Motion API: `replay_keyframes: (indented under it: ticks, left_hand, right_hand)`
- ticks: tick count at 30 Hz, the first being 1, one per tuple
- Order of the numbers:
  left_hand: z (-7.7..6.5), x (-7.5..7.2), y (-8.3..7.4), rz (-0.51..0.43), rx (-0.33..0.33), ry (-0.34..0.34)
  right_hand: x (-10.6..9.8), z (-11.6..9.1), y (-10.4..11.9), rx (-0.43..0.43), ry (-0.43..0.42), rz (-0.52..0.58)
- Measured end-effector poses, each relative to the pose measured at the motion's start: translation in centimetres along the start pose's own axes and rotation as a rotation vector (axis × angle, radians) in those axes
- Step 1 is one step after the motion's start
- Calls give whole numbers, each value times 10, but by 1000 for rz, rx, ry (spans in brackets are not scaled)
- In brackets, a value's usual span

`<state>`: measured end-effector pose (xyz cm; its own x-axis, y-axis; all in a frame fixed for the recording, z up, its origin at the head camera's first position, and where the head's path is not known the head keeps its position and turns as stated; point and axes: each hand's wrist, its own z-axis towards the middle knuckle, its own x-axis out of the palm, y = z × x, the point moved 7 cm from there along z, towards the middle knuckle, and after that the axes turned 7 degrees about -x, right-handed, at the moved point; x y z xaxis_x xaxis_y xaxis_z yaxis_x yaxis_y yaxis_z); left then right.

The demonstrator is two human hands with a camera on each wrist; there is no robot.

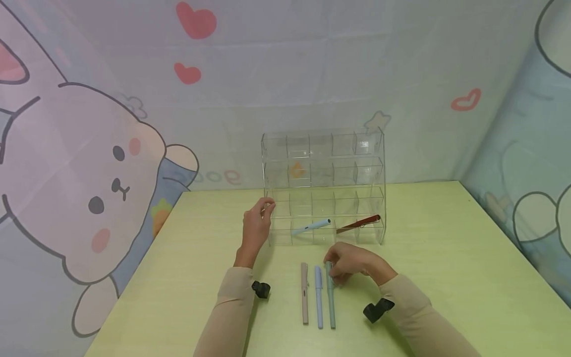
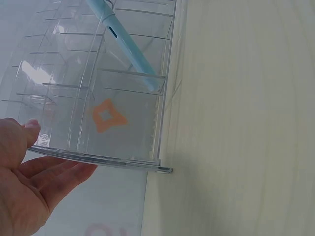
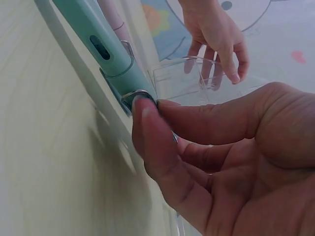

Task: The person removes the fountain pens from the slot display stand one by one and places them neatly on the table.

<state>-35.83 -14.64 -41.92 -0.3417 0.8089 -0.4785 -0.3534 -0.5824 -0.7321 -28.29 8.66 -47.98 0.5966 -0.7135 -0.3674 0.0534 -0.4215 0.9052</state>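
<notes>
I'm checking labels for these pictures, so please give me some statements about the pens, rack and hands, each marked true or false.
1. The right hand pinches the green pen near its upper end in the head view. True.
2. The left hand holds a pen. False: it holds the side of the clear rack.
3. The lavender pen lies between the beige pen and the green pen. True.
4. The light blue pen sits in the top row. False: it is in the bottom row.
5. The dark red pen is in the rack. True.

A yellowish table [image 1: 446,238] bears a clear rack [image 1: 323,202], beige pen [image 1: 305,297], lavender pen [image 1: 318,300] and green pen [image 1: 331,300].
</notes>
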Motion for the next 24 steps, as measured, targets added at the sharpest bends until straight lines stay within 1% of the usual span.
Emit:
replay_keyframes:
  ticks: [17, 24]
  left_hand:
    - [0, 0, 1, 1, -17, 7]
    - [0, 0, 2, 9, -20, 7]
  right_hand:
    - [0, 2, 0, -19, -10, -9]
    - [-1, 2, -2, -6, -35, -3]
